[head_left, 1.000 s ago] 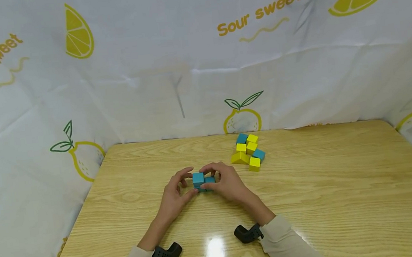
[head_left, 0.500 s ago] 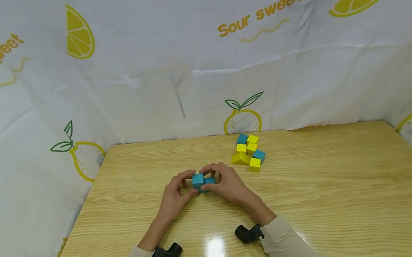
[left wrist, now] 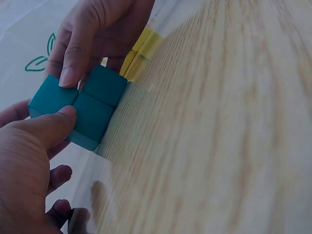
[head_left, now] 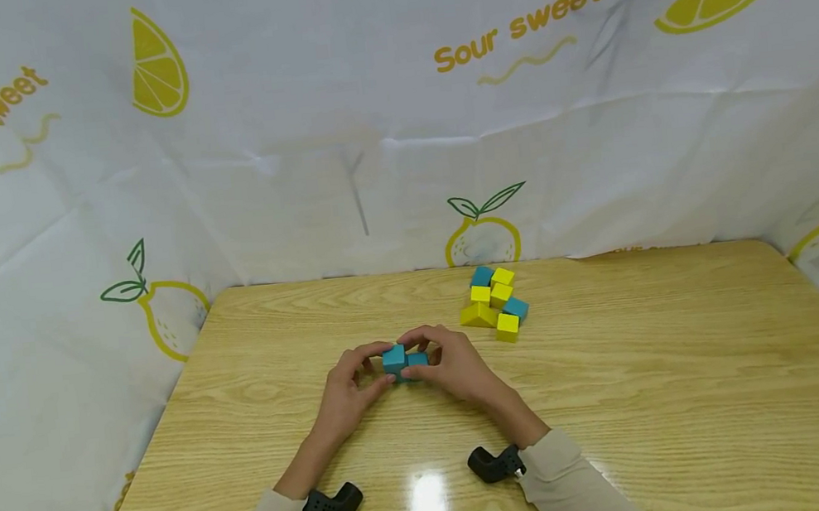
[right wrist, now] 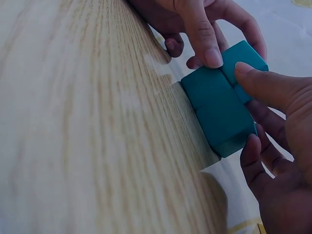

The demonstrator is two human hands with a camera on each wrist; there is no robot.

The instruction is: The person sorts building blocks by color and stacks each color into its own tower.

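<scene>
1. A smooth teal-blue cube (head_left: 393, 354) is seated atop the left of two matching lower cubes (left wrist: 95, 119), on the wood-grain table (head_left: 653, 363).
2. It is pinched by the right hand (head_left: 458, 364); by the left hand (head_left: 344, 390) too, thumb at the seam (alignment being steadied, presumably).
3. Versus earlier, the left forefinger's gap has been closed; the yellow-and-blue block pile (head_left: 502, 295) is unmoved.
</scene>
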